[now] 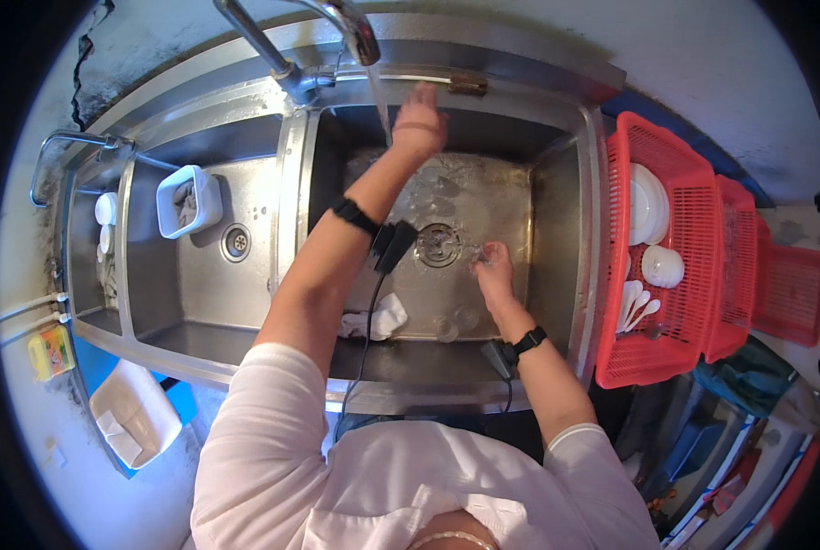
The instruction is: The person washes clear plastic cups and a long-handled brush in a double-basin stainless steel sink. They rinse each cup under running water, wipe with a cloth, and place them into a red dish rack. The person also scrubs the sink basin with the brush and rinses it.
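Observation:
My left hand reaches over the back of the large steel sink basin, just right of the water running from the faucet. Its blurred fingers point towards the back ledge, with nothing seen in them. Low over the basin, my right hand grips a small clear glass. Water spills from this glass towards the drain. Several clear glasses lie behind the drain, partly blurred by water. Nearer me are two more clear glasses and a wet white cloth.
A red plastic basket at the right holds white plates, bowls and spoons. Left of a steel divider, another basin contains a white tub. A brown block rests on the back ledge.

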### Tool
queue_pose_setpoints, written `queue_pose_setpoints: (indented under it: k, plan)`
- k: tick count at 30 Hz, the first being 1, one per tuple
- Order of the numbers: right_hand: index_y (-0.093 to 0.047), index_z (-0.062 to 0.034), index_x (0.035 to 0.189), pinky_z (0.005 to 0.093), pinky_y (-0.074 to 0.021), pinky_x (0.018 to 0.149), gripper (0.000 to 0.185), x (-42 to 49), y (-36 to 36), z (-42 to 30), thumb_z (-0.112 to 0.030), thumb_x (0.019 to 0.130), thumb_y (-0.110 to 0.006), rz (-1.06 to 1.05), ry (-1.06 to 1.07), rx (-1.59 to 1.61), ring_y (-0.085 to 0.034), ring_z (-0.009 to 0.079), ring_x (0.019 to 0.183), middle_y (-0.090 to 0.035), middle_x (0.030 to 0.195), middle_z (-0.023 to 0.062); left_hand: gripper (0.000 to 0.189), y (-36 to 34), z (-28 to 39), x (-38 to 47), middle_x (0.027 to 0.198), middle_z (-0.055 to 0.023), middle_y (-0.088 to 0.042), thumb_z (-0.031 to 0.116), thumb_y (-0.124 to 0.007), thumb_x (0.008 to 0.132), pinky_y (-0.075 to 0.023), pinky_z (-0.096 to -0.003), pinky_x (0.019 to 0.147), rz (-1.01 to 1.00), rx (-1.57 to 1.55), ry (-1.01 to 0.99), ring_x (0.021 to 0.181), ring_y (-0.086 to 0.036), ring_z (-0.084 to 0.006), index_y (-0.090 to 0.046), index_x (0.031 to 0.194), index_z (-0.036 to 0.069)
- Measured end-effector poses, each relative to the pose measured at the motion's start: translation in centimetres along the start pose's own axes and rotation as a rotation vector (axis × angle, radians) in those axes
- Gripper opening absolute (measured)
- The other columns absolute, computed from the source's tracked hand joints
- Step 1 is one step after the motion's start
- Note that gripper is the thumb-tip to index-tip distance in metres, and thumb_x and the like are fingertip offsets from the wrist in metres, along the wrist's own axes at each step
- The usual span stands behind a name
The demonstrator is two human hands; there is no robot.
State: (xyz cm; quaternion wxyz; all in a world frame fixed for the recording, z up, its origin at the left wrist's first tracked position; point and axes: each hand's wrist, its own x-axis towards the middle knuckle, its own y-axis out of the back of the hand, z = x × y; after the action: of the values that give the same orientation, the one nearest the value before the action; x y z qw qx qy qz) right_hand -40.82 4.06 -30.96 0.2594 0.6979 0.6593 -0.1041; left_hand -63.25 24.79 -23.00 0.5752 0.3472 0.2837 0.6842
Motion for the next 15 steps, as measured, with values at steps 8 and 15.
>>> queue_pose_setpoints:
  k: [8,15]
  plan:
    - [-0.050,-0.0028,0.113,0.0306,-0.0425,0.091,0.050,-0.4,3.5,3.9,0.011,0.066,-0.065,0.109,-0.028,0.001,-0.053,0.0215,0.111,-0.056,0.113,0.0091,0.029,-4.8,1.1,3.4,0.116,-0.0101,-0.053,0.016,-0.055,0.085,-0.0330,-0.0511,0.102,0.221,0.572,-0.084,0.114,-0.049,-0.0313,-0.058,0.114,0.014]
    - [-0.053,-0.0023,0.113,0.0352,-0.0478,0.087,0.056,0.6,4.5,7.5,0.010,0.061,-0.071,0.053,-0.056,0.025,-0.059,0.0246,0.102,-0.061,0.111,0.0108,0.013,-7.9,13.4,-3.7,0.083,-0.0077,-0.054,0.013,-0.056,0.079,-0.0474,-0.0415,0.065,0.175,0.158,-0.753,0.077,-0.058,-0.0276,-0.058,0.092,0.011]
